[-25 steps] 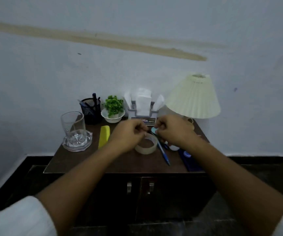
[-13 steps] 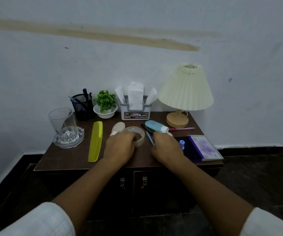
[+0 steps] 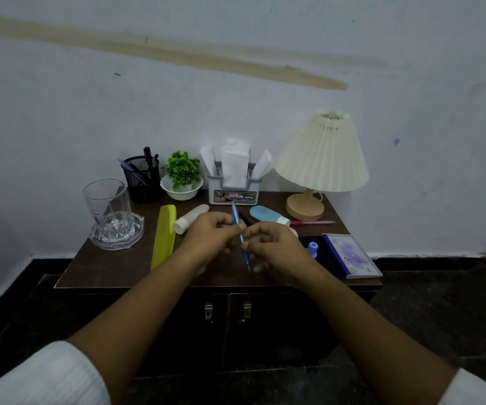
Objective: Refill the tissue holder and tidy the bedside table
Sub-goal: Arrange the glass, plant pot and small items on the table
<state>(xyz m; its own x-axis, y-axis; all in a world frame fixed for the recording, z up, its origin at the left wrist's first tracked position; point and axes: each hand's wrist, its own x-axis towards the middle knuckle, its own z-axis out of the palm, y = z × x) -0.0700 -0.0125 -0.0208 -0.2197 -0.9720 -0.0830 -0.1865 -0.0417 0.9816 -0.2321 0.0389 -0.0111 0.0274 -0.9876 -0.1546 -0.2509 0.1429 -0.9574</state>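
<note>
A grey tissue holder (image 3: 235, 192) with white tissues standing up in it sits at the back middle of the dark wooden bedside table (image 3: 113, 267). Over the table's middle, my left hand (image 3: 211, 233) and my right hand (image 3: 273, 247) meet around a blue pen (image 3: 239, 229). Both hands pinch the pen, which points away toward the tissue holder. A black pen (image 3: 245, 218) lies partly hidden behind my hands. The tape roll is hidden under my hands.
Along the back stand a black mesh pen cup (image 3: 143, 178), a small green plant in a white bowl (image 3: 181, 179) and a cream lamp (image 3: 320, 162). Also on top: a glass on a crystal dish (image 3: 108, 214), yellow comb (image 3: 164, 235), white tube (image 3: 190, 219), blue bottle (image 3: 266, 214), pink pen (image 3: 312, 222), notebook (image 3: 350, 254).
My hands left the tape roll and lifted the blue pen off the table, now gripped between both. The view has pulled back and tilted down slightly.
</note>
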